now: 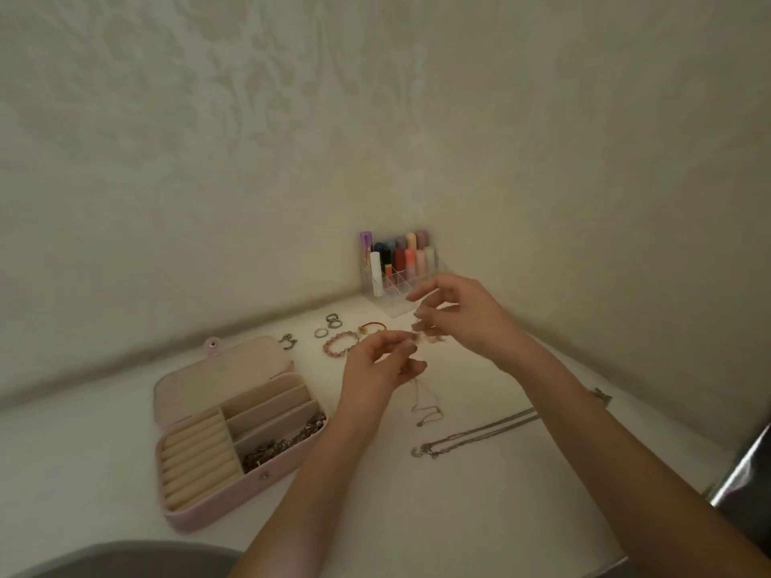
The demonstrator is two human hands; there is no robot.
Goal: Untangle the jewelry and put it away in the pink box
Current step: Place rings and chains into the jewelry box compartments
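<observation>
While both hands work above the table, the left hand (377, 362) pinches a fine chain (421, 400) dangling below it, the right hand (459, 317) pinching its beaded end; the open pink box (200, 394) lies near left.

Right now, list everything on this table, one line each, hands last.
box: one, pink, open, table's left; jewelry in its nearest compartment.
rings: about four, silvery, beyond the box.
bead bracelet: one, pink, beside the rings.
red band: one, behind the bracelet.
long chains: silvery, laid out on the right.
thin chain: one, hanging from the left hand.
organiser: one, clear, in the corner, holding coloured tubes.
left hand: grip pinching the thin chain.
right hand: grip pinching the same tangle.
</observation>
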